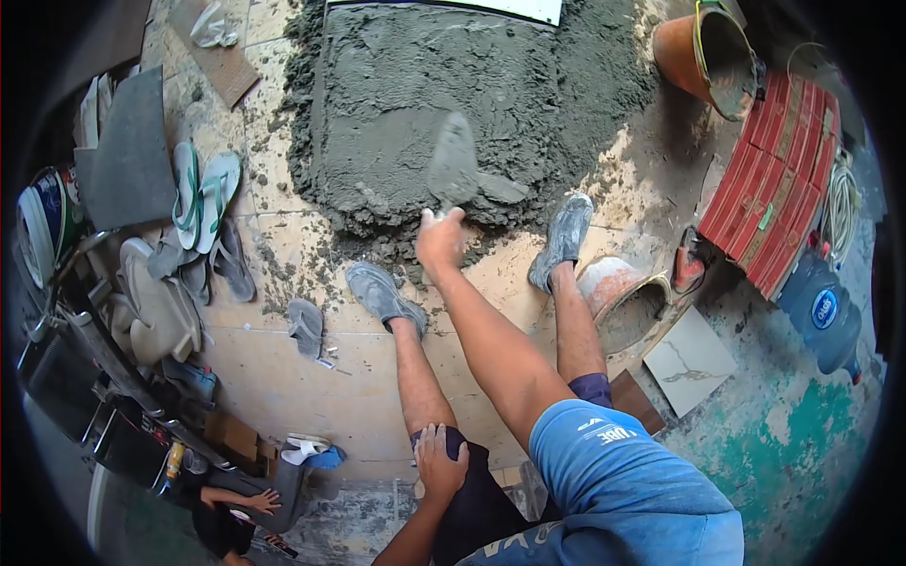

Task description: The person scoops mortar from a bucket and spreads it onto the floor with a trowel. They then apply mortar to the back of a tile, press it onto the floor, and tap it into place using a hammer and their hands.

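Note:
My right hand (pixel 441 241) is closed around the handle of a trowel (pixel 453 156), which its fingers mostly hide. The trowel's grey-coated blade points away from me and lies over the near part of a wet mortar bed (pixel 396 85). Just right of the blade sits a small flattened lump of mortar (pixel 502 188). Smoothed mortar fills the middle of the bed, with crumbly mortar along its sides. My left hand (pixel 441 464) rests on my left knee, fingers spread and holding nothing.
A white-edged panel (pixel 510 6) borders the bed's far side. Buckets (pixel 681 52), red-wrapped boxes (pixel 779 174), a water jug (pixel 821 311) and a loose tile (pixel 690 361) lie right. Sandals (pixel 220 193) and chairs (pixel 156 302) stand left. Another person's hand (pixel 267 502) shows lower left.

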`<state>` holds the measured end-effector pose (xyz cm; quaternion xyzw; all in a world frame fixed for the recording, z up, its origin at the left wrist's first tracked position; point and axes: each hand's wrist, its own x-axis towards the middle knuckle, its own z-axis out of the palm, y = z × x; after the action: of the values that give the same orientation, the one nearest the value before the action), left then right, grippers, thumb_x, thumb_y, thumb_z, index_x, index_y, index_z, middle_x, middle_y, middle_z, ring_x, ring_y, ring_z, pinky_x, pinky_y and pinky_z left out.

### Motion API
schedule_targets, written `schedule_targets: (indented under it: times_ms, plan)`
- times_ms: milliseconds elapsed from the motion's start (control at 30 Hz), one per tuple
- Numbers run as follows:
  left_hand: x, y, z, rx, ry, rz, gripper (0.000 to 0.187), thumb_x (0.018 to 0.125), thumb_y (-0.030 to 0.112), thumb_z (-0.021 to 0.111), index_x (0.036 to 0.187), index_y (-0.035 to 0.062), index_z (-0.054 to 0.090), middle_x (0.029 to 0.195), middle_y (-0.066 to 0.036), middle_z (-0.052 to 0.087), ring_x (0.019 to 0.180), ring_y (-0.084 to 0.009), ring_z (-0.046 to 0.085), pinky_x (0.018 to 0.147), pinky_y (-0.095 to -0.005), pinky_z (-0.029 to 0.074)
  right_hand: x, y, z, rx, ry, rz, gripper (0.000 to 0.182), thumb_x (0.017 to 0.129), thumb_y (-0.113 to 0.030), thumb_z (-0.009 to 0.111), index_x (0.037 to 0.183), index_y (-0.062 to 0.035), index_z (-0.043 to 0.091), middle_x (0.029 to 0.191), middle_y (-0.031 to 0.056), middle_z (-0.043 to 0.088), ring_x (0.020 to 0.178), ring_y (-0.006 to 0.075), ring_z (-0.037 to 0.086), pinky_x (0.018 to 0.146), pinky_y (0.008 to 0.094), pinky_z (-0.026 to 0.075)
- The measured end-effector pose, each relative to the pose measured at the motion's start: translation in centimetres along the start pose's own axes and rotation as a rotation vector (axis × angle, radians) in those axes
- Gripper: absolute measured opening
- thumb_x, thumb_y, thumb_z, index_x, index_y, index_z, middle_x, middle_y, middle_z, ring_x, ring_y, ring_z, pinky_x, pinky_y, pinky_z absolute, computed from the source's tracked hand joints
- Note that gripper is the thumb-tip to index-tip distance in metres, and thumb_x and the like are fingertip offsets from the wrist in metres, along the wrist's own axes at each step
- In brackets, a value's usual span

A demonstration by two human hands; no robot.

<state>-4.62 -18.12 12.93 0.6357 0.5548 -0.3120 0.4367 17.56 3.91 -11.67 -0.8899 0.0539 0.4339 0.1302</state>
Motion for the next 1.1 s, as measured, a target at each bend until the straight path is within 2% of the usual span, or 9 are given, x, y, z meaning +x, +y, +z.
schedule_targets:
  times_ms: [67,167,233,367,533,867,900,1033,1100]
  plan:
    - [0.0,0.0,0.1,0.007,-0.012,0.007,0.062,0.078,0.029,0.069,0.129,-0.0018,0.052,0.135,-0.024,0.048,0.130,-0.0365,0.042,0.111,-0.0496,0.028,1.0,3.9,-0.1,0.101,0.105,0.070,0.038,0.093,-0.031,0.057,0.109,0.0011,0.043,0.101,0.0275,0.063,0.097,0.0433,0.062,0.083,0.0497,0.047]
    - [0.0,0.3,0.2,0.024,-0.005,0.000,0.062,0.078,0.029,0.069,0.129,-0.0018,0.052,0.135,-0.024,0.049,0.130,-0.0365,0.042,0.110,-0.0494,0.028,-0.5,6.9,-0.8,0.081,0.117,0.166,0.040,0.093,-0.032,0.057,0.109,0.0015,0.043,0.103,0.0284,0.063,0.097,0.0440,0.061,0.084,0.0497,0.047]
    - [0.0,0.6,0.1,0.049,-0.010,-0.008,0.062,0.078,0.029,0.069,0.129,-0.0018,0.052,0.135,-0.024,0.049,0.129,-0.0366,0.042,0.111,-0.0493,0.028,-1.7,6.8,-0.6,0.078,0.214,0.169,0.041,0.093,-0.034,0.057,0.109,0.0022,0.044,0.104,0.0294,0.062,0.098,0.0444,0.060,0.085,0.0497,0.046]
    - [0.0,0.5,0.3,0.042,-0.018,-0.004,0.063,0.078,0.030,0.068,0.130,-0.0018,0.052,0.135,-0.025,0.048,0.129,-0.0370,0.042,0.111,-0.0489,0.027,-0.5,4.5,-1.9,0.174,0.166,0.188,0.044,0.094,-0.036,0.056,0.111,0.0025,0.043,0.108,0.0296,0.061,0.102,0.0449,0.059,0.087,0.0503,0.045]
    - [0.3,0.9,0.5,0.086,-0.052,-0.031,0.063,0.079,0.032,0.067,0.131,-0.0004,0.051,0.136,-0.024,0.048,0.131,-0.0358,0.041,0.112,-0.0479,0.026,-0.4,7.5,0.7,0.188,0.161,0.344,0.045,0.093,-0.037,0.056,0.111,0.0031,0.043,0.108,0.0296,0.060,0.103,0.0452,0.058,0.089,0.0502,0.045]
    - [0.3,0.8,0.2,0.105,-0.081,-0.049,0.064,0.080,0.034,0.066,0.133,0.0015,0.051,0.138,-0.022,0.047,0.132,-0.0348,0.040,0.112,-0.0478,0.026,-1.0,10.8,-1.5,0.217,0.236,0.213,0.046,0.094,-0.034,0.055,0.115,0.0048,0.044,0.101,0.0312,0.062,0.094,0.0468,0.061,0.082,0.0511,0.046]
    - [0.2,0.7,0.3,0.102,-0.066,-0.050,0.063,0.080,0.033,0.066,0.132,0.0013,0.051,0.137,-0.022,0.047,0.132,-0.0348,0.040,0.112,-0.0478,0.026,-0.5,11.2,-1.5,0.243,0.320,0.138,0.044,0.094,-0.035,0.055,0.115,0.0021,0.044,0.100,0.0306,0.062,0.094,0.0476,0.060,0.082,0.0518,0.046]
    - [0.2,0.8,0.4,0.069,-0.053,-0.039,0.062,0.080,0.033,0.066,0.131,0.0011,0.052,0.137,-0.022,0.048,0.131,-0.0352,0.040,0.112,-0.0480,0.026,1.6,5.4,-6.9,0.226,0.171,0.053,0.042,0.094,-0.037,0.054,0.114,-0.0014,0.045,0.099,0.0296,0.063,0.093,0.0478,0.060,0.082,0.0526,0.045]
    - [0.2,0.7,0.5,0.090,-0.060,-0.036,0.062,0.080,0.033,0.066,0.131,0.0010,0.052,0.137,-0.023,0.047,0.131,-0.0354,0.040,0.112,-0.0479,0.026,3.8,2.9,-8.3,0.083,0.084,-0.094,0.041,0.094,-0.039,0.053,0.113,-0.0037,0.046,0.098,0.0282,0.064,0.093,0.0469,0.060,0.082,0.0523,0.045]
